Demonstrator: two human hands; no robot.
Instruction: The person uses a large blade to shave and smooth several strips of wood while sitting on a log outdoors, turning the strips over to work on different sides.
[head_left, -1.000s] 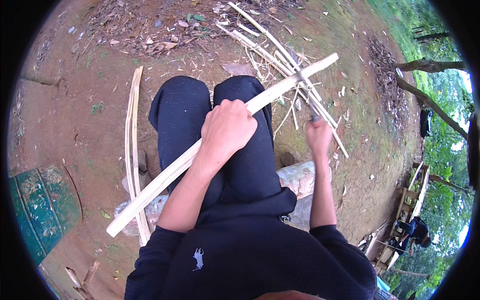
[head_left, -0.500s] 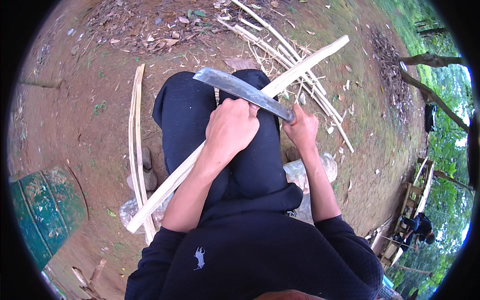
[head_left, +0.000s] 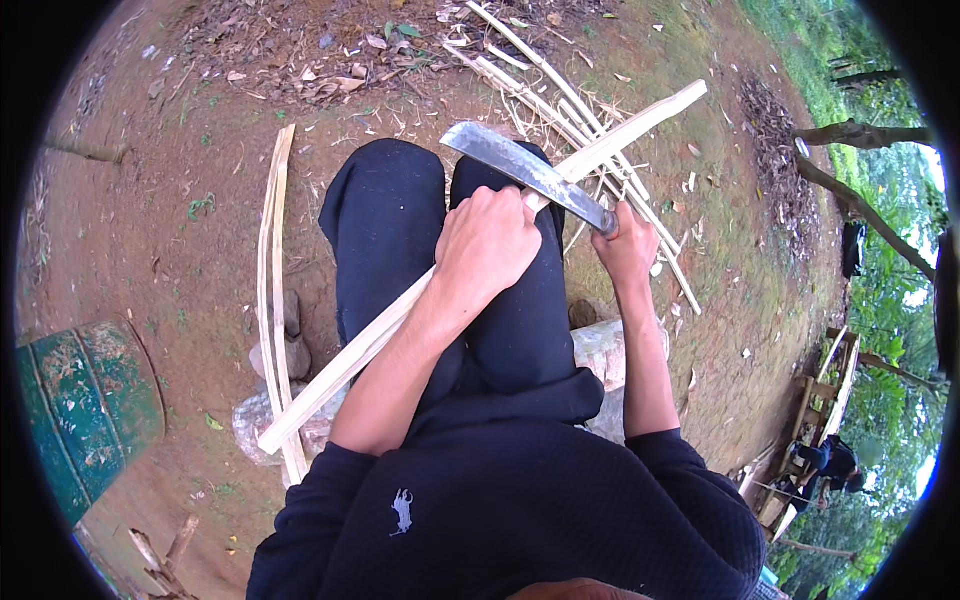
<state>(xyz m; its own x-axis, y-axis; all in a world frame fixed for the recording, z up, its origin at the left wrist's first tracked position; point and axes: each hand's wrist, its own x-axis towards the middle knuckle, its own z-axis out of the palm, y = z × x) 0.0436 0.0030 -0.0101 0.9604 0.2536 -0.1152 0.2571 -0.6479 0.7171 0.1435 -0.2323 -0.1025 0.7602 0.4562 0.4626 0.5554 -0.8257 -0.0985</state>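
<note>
Split-wood strip (head_left: 350,358): held diagonally over the thighs (head_left: 390,220); long axis lower left to upper right; gripped around mid-length by the left hand (head_left: 490,235).
Green drum (head_left: 90,410): parked far left on bare ground (head_left: 205,270), well apart.
Thin strips (head_left: 277,250): laid left of the knees, lower part overlapped by strip's near end.
Left hand: closed around strip, nearer one; blade's path obstructed by it on this side.
Machete (head_left: 530,172): blade crossed over strip, just beside left knuckles; contact unclear.
Strip pile (head_left: 543,65): strewn beyond knees, overlapped by strip's far end.
Right hand (head_left: 630,242): wrapped on machete handle, right of strip.
</note>
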